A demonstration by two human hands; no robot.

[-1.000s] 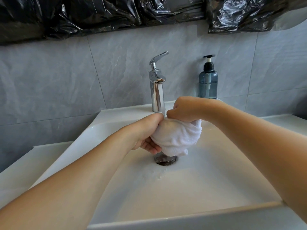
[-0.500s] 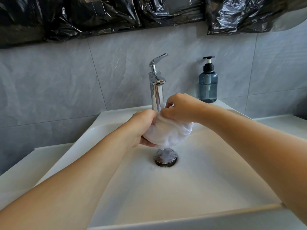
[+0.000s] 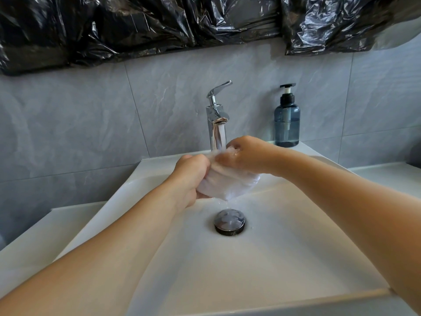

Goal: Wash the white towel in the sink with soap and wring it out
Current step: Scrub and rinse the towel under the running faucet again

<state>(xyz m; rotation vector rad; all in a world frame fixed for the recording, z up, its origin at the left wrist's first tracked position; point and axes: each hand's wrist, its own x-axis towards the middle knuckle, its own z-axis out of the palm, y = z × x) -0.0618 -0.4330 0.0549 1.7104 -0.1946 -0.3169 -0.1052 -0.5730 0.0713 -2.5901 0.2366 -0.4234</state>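
The white towel [image 3: 230, 187] is bunched up into a wet ball. It is being held up in the air, right under the spout of the tap [image 3: 217, 124] and above the round metal drain plug [image 3: 229, 222]. It is not touching the bottom of the sink [image 3: 284, 258].

Water is running down from the tap. It is landing on top of the towel, right where the two hands are meeting. Drops are falling off the bottom of the towel toward the drain plug.

The left hand [image 3: 191, 179] is gripping the side of the towel that is left of the tap. Its fingers are curling tight around the cloth, with its knuckles pointing up.

The right hand [image 3: 245, 155] is gripping the top of the towel, just right of the tap's water. Its fingers are curling around the cloth too, and water is splashing over them. The two hands are nearly touching each other under the tap.

A blue soap bottle [image 3: 286, 119] with a black pump is standing upright to the right of the tap, on the back rim of the sink. It is well apart from the hands.

Behind the tap is a grey tile wall [image 3: 91, 124]. Shiny black plastic sheets [image 3: 136, 26] are hanging high above the tap.
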